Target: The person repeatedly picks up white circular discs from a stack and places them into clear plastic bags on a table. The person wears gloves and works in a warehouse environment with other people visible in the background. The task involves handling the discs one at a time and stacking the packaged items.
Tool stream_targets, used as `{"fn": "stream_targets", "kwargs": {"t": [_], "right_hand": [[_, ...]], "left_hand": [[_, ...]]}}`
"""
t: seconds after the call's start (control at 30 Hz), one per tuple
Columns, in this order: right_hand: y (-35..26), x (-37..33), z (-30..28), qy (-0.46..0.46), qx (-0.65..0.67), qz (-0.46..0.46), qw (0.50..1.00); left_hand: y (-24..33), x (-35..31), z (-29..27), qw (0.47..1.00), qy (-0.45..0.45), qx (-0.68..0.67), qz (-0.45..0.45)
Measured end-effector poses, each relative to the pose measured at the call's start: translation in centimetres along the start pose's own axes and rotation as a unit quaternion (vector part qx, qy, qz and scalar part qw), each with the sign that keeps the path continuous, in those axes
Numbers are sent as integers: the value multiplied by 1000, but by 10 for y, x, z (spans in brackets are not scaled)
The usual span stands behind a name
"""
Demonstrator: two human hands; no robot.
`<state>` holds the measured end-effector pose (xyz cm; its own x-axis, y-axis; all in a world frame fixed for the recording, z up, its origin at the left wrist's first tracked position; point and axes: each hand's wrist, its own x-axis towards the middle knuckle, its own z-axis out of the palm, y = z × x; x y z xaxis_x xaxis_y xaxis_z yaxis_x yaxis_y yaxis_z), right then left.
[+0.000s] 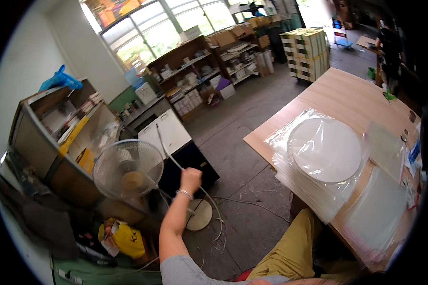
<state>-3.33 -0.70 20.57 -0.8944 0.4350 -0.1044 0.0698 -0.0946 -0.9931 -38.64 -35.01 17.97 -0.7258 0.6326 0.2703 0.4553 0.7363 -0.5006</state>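
Observation:
My left arm is stretched out ahead, and my left hand [191,180] is closed around a thin pale cord or strip [168,151]. One end of it reaches up over a white-topped cabinet [169,130], and a pale cord hangs below the fist toward the floor. Left of the hand stands a fan [128,168] with a round wire cage, and a round cream base [199,214] rests on the floor beneath my wrist. My right hand does not show. On the table at my right, a large white disc [325,149] lies in clear plastic atop a stack of similar wrapped pieces.
The light wooden table [340,92] also bears clear plastic bags [378,209]. A yellow bag [128,242] sits low at the left, near a shelf unit [38,137]. Cords trail across the grey floor [245,166]. A strapped stack of boxes [306,52] and a person [390,50] are farther off.

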Motion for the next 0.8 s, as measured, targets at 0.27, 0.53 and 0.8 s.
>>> {"fn": "stream_targets", "kwargs": {"t": [0.27, 0.53, 0.8], "right_hand": [[-58, 73, 186, -133, 37, -29, 990], [-106, 123, 303, -159, 11, -32, 987], [-82, 124, 254, -131, -73, -20, 988]], "left_hand": [[-193, 90, 109, 967, -108, 103, -205], [-276, 70, 138, 937, -110, 253, -216], [-228, 52, 74, 967, -42, 202, -148]]}}
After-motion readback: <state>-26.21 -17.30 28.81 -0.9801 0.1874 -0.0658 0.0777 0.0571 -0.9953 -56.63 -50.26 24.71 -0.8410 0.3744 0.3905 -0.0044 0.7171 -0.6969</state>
